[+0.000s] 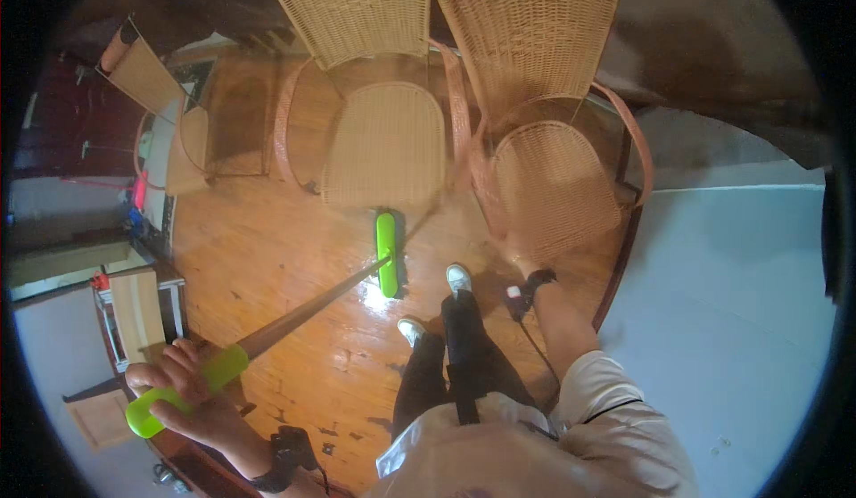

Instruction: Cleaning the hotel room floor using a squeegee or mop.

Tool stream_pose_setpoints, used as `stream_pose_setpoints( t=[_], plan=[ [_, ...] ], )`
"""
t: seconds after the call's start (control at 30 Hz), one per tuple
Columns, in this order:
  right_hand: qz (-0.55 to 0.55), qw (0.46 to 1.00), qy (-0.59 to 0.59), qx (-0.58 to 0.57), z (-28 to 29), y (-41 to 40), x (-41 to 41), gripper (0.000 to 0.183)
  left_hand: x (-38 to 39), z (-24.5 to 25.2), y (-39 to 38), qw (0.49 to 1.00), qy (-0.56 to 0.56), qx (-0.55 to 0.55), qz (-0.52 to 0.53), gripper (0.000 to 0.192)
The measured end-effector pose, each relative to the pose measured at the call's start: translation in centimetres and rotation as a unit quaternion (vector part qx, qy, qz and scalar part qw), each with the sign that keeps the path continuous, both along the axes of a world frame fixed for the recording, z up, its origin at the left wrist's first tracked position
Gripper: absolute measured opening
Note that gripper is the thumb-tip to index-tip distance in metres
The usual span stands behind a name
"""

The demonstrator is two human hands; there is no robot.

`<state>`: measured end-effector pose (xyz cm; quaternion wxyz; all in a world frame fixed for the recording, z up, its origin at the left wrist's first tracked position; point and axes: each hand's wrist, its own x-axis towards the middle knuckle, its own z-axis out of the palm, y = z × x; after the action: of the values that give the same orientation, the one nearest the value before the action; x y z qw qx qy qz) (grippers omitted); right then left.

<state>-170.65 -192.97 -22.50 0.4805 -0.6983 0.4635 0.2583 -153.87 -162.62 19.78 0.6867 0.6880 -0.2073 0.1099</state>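
Note:
My left hand [180,381] is wrapped around the bright green grip [227,367] of a long-handled broom or floor brush. Its brownish pole [314,311] slants away to a narrow green head [386,254] on the wooden floor, just in front of the middle wicker chair [384,143]. My right hand [518,247] reaches down to the front of the armrest of the right wicker chair [558,184]. Blur and the similar colour of the armrest hide its fingers, so a grip cannot be made out. Both wrists wear dark straps with small devices.
Another wicker chair [187,153] stands at the far left. A light-coloured wall [722,277] bounds the right side. At the left are a small stand with a wooden board [137,314] and a pink object [140,190]. Dark worn patches mark the wooden floor [267,250] near my shoes.

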Motion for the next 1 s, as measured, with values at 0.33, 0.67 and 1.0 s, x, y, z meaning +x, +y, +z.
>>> stream_pose_setpoints(
  t=[0.33, 0.67, 1.0],
  plan=[
    [0.119, 0.938, 0.239, -0.222, 5.9, -0.5, -18.9, 0.048, -0.8, 0.3, 2.7, 0.999, 0.02, -0.034, 0.036, 0.035],
    [0.122, 0.952, 0.145, -0.239, 12.4, 8.0, -19.4, 0.046, -3.7, -3.9, 5.5, 0.99, 0.043, 0.127, -0.042, 0.04],
    [0.073, 0.885, -0.17, -0.427, 10.9, 11.9, -16.7, 0.06, -7.5, -6.8, -5.1, 0.929, -0.029, 0.253, -0.27, 0.045]
  ],
)
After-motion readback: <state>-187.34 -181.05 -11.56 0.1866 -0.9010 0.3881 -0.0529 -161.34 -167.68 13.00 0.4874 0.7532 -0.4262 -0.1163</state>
